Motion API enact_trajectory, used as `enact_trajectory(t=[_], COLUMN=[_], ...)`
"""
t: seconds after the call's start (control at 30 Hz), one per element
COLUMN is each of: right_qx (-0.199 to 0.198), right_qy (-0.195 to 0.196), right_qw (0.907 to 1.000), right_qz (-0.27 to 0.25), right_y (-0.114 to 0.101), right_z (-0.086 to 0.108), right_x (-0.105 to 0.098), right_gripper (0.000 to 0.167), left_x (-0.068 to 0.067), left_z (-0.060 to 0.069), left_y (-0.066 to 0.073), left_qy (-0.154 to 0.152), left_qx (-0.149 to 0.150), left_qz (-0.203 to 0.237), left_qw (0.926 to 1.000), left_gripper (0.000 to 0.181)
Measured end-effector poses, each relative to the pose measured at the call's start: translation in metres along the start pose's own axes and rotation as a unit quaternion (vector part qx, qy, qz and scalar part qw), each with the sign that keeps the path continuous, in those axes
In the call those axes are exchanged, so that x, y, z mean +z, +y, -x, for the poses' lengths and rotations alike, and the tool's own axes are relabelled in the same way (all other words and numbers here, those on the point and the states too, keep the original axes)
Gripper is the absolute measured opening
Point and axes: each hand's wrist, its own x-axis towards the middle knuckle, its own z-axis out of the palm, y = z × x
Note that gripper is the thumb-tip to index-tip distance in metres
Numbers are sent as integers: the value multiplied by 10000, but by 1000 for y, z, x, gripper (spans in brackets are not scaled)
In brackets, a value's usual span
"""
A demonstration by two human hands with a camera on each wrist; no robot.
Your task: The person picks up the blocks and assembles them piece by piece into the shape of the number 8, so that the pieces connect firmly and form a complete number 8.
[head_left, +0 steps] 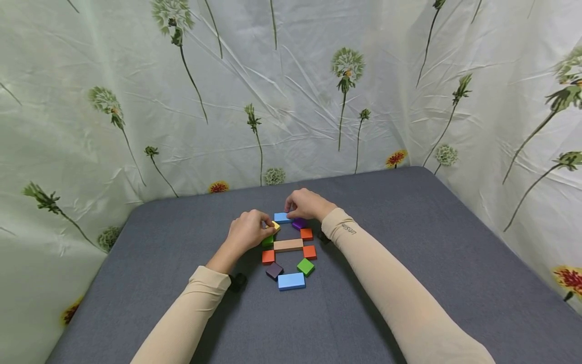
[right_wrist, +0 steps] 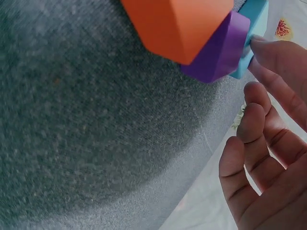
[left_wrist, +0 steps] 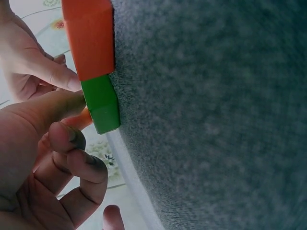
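My left hand (head_left: 247, 231) pinches a small yellow block (head_left: 276, 226) at the upper left of a figure of coloured blocks. Its fingers partly cover the block, and a green block (left_wrist: 101, 104) stands just beside the thumb. At the top of the figure, my right hand (head_left: 310, 203) holds a blue block (right_wrist: 260, 24) between thumb and index finger, the other fingers loosely bent. A purple block (right_wrist: 218, 50) sits against that blue one, followed by an orange-red block (head_left: 306, 234). Across the middle lies a long tan block (head_left: 288, 245).
Lower in the figure are two orange-red blocks, left (head_left: 269, 257) and right (head_left: 309, 252), a dark purple block (head_left: 275, 271), a tilted green block (head_left: 306, 267) and a blue block (head_left: 291, 281). All lie on a grey cloth-covered table (head_left: 182, 237). Flowered fabric (head_left: 300, 101) hangs behind.
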Motion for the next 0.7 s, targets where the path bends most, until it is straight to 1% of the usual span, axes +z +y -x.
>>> enact_trajectory(t=[0.3,0.7], right_qx=[32,35], right_qy=[-94,-142], right_qw=[9999,9998], right_qz=[-21,-127], right_y=[0,3], right_z=[3,4], right_x=[-2,-3], right_gripper=[21,20], left_x=[0,0], left_z=[1,1], left_y=[0,0], left_qy=[-7,-31], left_qx=[-1,-19], left_qz=[20,99], left_qw=[10000,9999], left_gripper=[13,13])
